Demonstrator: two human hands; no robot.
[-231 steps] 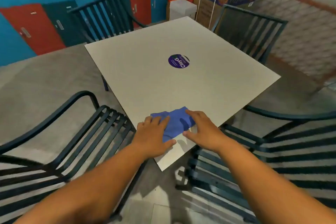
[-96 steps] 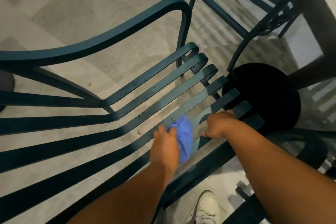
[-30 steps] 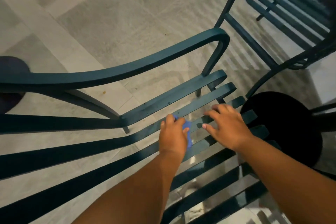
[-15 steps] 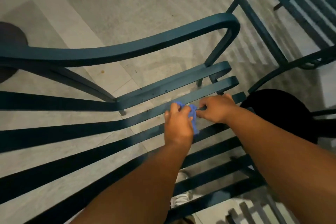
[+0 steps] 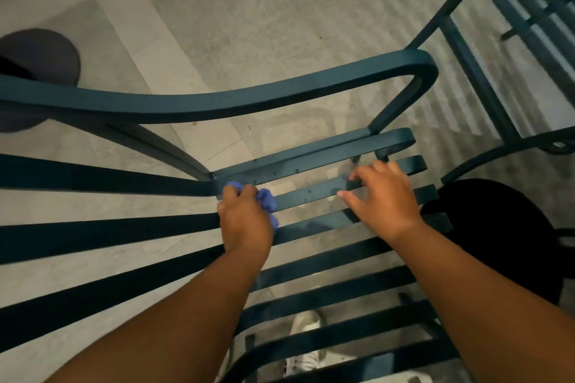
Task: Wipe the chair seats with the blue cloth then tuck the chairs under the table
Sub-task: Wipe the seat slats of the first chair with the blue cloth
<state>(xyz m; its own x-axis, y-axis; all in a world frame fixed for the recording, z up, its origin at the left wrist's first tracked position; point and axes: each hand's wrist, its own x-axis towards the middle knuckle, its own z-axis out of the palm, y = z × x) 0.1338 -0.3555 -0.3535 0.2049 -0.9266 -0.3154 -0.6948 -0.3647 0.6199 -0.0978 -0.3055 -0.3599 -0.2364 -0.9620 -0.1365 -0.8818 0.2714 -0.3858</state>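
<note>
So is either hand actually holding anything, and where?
The left hand grips the bunched blue cloth, most of it hidden in the fist. The right hand holds nothing; it rests open on the seat slats.

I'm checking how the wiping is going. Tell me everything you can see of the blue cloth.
The blue cloth is a small, soft-looking fabric rag, crumpled into a wad. The left hand grips it and covers most of it, so only bunched folds show beside the fingers. It is pressed on the dark green slats of the chair seat, near the inner end of the armrest. The right hand does not touch it.
</note>
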